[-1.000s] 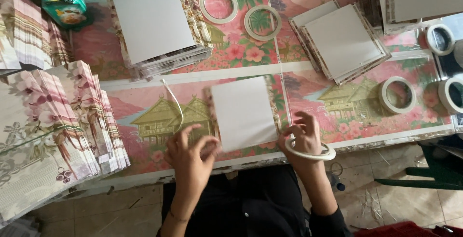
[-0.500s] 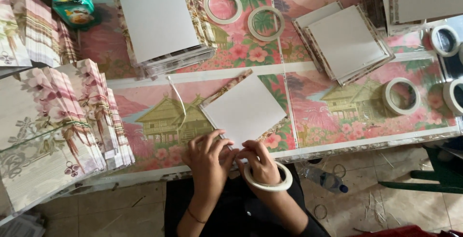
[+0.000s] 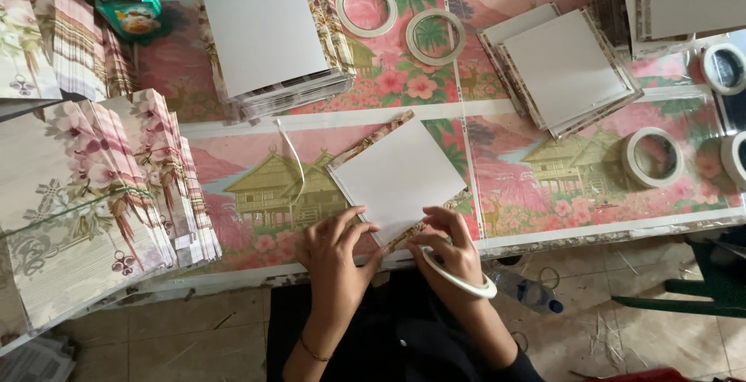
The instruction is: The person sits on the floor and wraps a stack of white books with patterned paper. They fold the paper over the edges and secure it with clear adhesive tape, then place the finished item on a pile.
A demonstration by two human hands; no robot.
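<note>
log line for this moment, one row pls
left hand: on white square card near corner | right hand: on card edge, tape roll around wrist | card: tilted on table

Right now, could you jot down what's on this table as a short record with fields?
Left hand: fingertips on the near corner of the white square card
Right hand: on the same card's near edge, tape ring around the wrist
Card: lies turned cornerwise, patterned border showing
Table: covered with a flowery house-print cloth
Nearby: card stack, floral sheet stacks, tape rolls
</note>
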